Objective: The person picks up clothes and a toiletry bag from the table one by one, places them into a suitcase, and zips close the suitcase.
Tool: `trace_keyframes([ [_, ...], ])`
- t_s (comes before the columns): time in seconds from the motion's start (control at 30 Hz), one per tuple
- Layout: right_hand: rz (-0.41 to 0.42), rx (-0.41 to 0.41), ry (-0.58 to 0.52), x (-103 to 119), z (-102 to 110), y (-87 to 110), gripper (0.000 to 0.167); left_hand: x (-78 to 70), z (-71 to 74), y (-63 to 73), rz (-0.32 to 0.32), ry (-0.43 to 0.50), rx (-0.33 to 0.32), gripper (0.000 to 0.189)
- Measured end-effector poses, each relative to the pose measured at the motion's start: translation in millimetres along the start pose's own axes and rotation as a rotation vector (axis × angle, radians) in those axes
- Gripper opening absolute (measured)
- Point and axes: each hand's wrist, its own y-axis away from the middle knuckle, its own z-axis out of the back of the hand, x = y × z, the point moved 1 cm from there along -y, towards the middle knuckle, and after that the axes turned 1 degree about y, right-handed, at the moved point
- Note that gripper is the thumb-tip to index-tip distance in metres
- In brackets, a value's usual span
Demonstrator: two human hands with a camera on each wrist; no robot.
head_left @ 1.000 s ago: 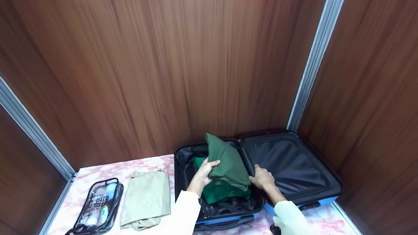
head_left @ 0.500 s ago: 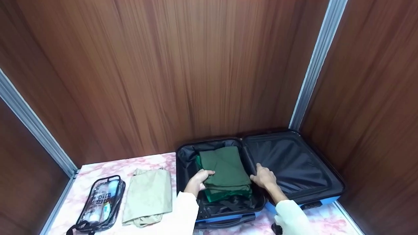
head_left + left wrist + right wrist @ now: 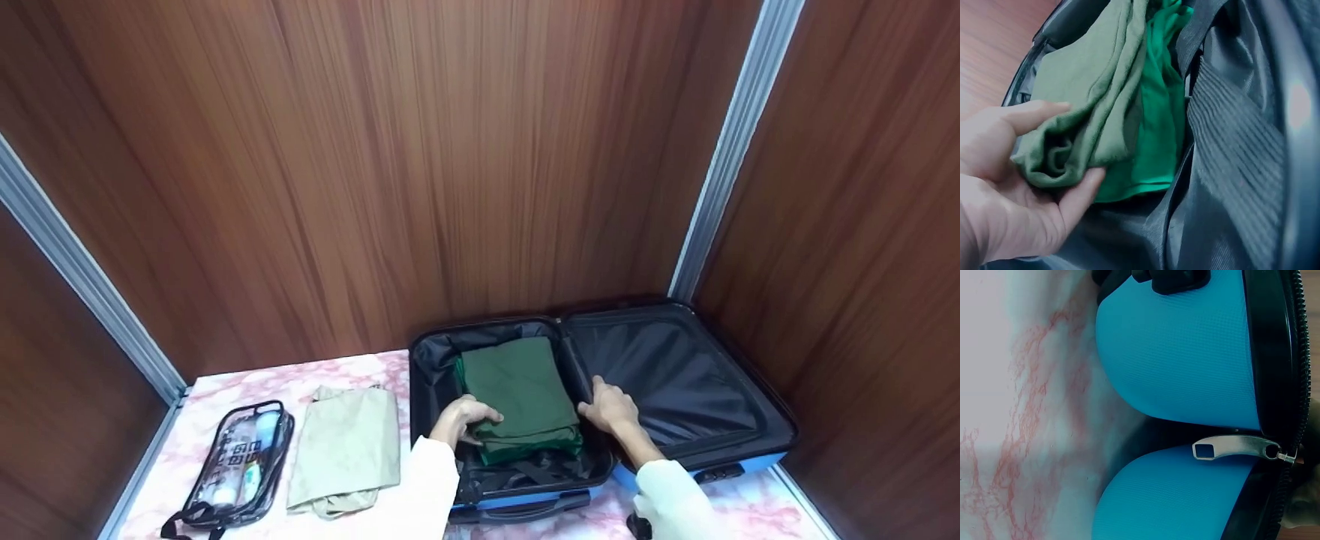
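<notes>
In the head view an open suitcase (image 3: 517,493) lies with its left half holding a folded dark green garment (image 3: 517,382) on top of a brighter green cloth (image 3: 1157,146). At the garment's left front corner is my left hand (image 3: 463,420); in the left wrist view its thumb lies over the rolled fold and a finger under it, pinching the layers. My right hand (image 3: 609,409) grips the middle edge where the two suitcase halves meet. In the right wrist view, that hand is mostly out of frame beyond the zipper pull (image 3: 1235,447).
Left of the suitcase, a folded beige garment (image 3: 349,450) lies on the pink marbled table (image 3: 375,361). Farther left is a clear pouch (image 3: 240,465) with toiletries. The suitcase's other half (image 3: 675,375) lies open at right, near the wood-grain wall (image 3: 480,150).
The dark green garment, tilted up in my left hand a second ago, now lies flat over the brighter green cloth. My left hand has come down with it; the right hand keeps its place.
</notes>
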Motion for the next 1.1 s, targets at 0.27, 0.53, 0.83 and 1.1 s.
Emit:
trace_keyframes([
  [0.27, 0.009, 0.011, 0.0, 3.1, 1.7, -2.9, 0.069, -8.7, 2.2, 10.5, 0.015, -0.021, 0.022, 0.085],
  [0.53, 0.01, 0.027, -0.005, 1.5, 8.1, -7.7, 0.07, -19.5, 8.9, 18.2, -0.001, -0.011, 0.057, 0.066],
  [0.83, 0.015, 0.043, -0.01, -0.1, 5.0, -5.5, 0.069, -22.2, 16.6, 26.3, -0.012, -0.06, 0.034, 0.058],
  [1.1, 0.02, 0.05, -0.01, -1.1, 1.8, -4.0, 0.068, -17.9, 24.3, 42.0, -0.105, 0.012, 0.011, 0.048],
])
